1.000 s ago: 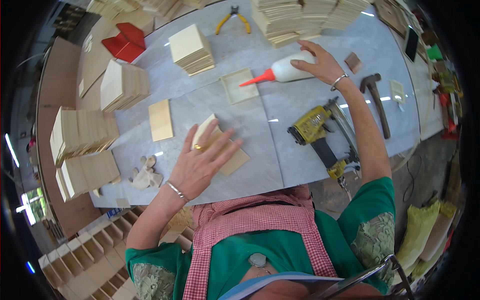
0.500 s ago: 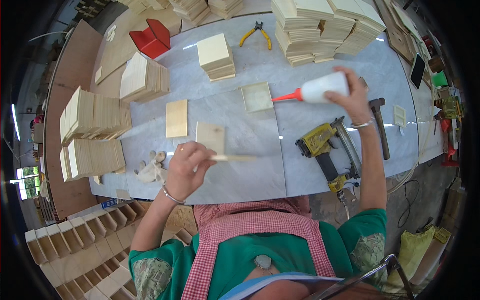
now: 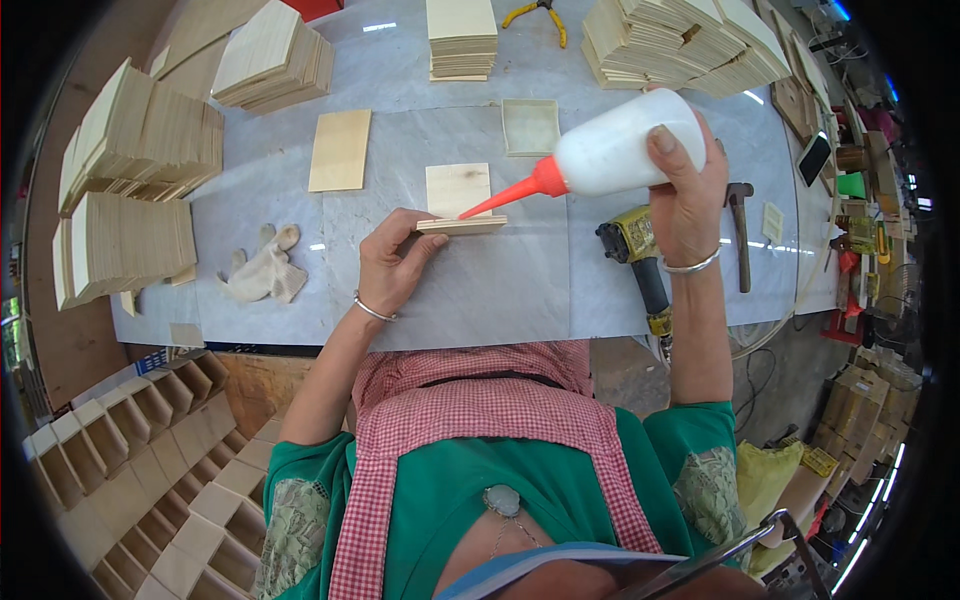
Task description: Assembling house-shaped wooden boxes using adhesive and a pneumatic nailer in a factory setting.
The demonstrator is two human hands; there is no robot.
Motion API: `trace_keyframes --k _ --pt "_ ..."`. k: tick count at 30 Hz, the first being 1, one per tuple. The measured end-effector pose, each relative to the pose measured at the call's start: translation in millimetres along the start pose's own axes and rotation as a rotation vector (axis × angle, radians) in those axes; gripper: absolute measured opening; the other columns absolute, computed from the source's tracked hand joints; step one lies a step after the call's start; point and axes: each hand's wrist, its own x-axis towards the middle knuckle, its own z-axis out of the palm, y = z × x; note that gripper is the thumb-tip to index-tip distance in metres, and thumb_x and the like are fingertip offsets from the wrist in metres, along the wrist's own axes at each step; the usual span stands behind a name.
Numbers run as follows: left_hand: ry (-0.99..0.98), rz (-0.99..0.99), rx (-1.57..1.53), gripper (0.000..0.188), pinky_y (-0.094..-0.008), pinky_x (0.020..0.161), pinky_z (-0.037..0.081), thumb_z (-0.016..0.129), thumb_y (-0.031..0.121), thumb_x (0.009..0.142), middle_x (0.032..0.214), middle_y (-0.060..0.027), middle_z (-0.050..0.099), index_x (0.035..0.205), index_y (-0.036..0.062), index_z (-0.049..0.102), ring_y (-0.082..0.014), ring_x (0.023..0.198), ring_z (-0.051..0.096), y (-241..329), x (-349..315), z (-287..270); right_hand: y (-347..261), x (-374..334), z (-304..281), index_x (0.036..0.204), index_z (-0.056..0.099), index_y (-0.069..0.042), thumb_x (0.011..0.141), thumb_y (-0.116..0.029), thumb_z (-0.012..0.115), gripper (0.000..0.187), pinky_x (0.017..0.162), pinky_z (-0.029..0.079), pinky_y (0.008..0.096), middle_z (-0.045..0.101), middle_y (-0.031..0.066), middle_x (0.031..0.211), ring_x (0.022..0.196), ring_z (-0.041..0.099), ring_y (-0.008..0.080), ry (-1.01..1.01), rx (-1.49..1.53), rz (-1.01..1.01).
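- Now your right hand (image 3: 685, 190) has the white glue bottle (image 3: 625, 150) tilted down over the work, where a moment ago you were only bringing it in above the nail gun (image 3: 640, 260).
- Its fingers are wrapped tight round the bottle's body, and the orange nozzle (image 3: 510, 195) points left and down, with its tip at the top edge of the thin wooden panel (image 3: 462, 226).
- Your left hand (image 3: 395, 260) has changed too: half a second ago it held the piece loosely off the table; at this point thumb and fingers pinch the panel's left end and stand it on edge on the grey worktop (image 3: 480, 290).
- That panel sits just in front of a flat square board (image 3: 458, 188), near the middle of the table; whether the two touch, you cannot tell from here.
- Judging by this, you have moved from fetching to gluing: the nozzle meets the edge, though no bead of glue shows yet.
- Off to your left lie a pale work glove (image 3: 262, 270) and stacks of cut boards (image 3: 125, 245); a hammer (image 3: 740, 230) rests beyond the bottle hand.
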Motion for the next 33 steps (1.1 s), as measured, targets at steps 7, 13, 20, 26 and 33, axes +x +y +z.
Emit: trace_keyframes --k 7,13,20,26,33 --pt "-0.004 0.111 0.056 0.016 -0.0232 0.072 0.045 0.07 0.004 0.082 0.088 -0.0045 0.064 0.097 -0.0005 0.066 -0.0109 0.081 0.057 4.2 -0.9 -1.9 3.1 -3.4 34.9 0.122 0.05 0.003 0.078 -0.017 0.078 0.055 0.085 0.05 0.0293 0.06 0.0097 0.106 0.096 0.06 0.0173 -0.05 -0.068 0.004" --pt "-0.005 0.106 0.052 0.017 -0.0238 0.071 0.045 0.071 0.003 0.081 0.087 -0.0056 0.063 0.097 -0.0004 0.066 -0.0127 0.079 0.057 1.6 -0.4 -1.6 0.7 -2.7 41.4 0.122 0.051 0.003 0.078 -0.016 0.077 0.054 0.085 0.05 0.0292 0.06 0.0097 0.105 0.096 0.06 0.0173 -0.054 -0.104 0.016" --pt "0.042 0.18 0.059 0.015 -0.0253 0.064 0.048 0.071 0.004 0.079 0.081 -0.0049 0.064 0.094 0.0045 0.068 -0.0146 0.072 0.061 0.2 0.3 1.6 -1.0 -6.3 34.6 0.124 0.051 0.003 0.082 -0.02 0.072 0.053 0.091 0.045 0.0294 0.059 0.0088 0.11 0.102 0.057 0.0166 -0.045 -0.192 0.006" --pt "-0.005 0.128 0.035 0.016 -0.0239 0.07 0.046 0.071 0.005 0.082 0.088 -0.005 0.064 0.096 0.0011 0.067 -0.0118 0.079 0.058 1.6 -0.9 0.1 -2.4 -6.4 24.7 0.124 0.052 0.003 0.082 -0.02 0.072 0.052 0.091 0.046 0.0298 0.059 0.009 0.109 0.101 0.057 0.0172 -0.028 -0.212 -0.013" --pt "0.023 0.119 0.026 0.014 -0.0244 0.067 0.048 0.071 0.003 0.08 0.083 -0.005 0.063 0.093 0.002 0.067 -0.0128 0.075 0.06 -1.6 1.6 0.6 -10.6 -5.2 9.2 0.118 0.054 0.001 0.078 -0.012 0.076 0.048 0.085 0.048 0.0282 0.06 0.0078 0.104 0.095 0.059 0.0155 0.0 -0.131 -0.04"
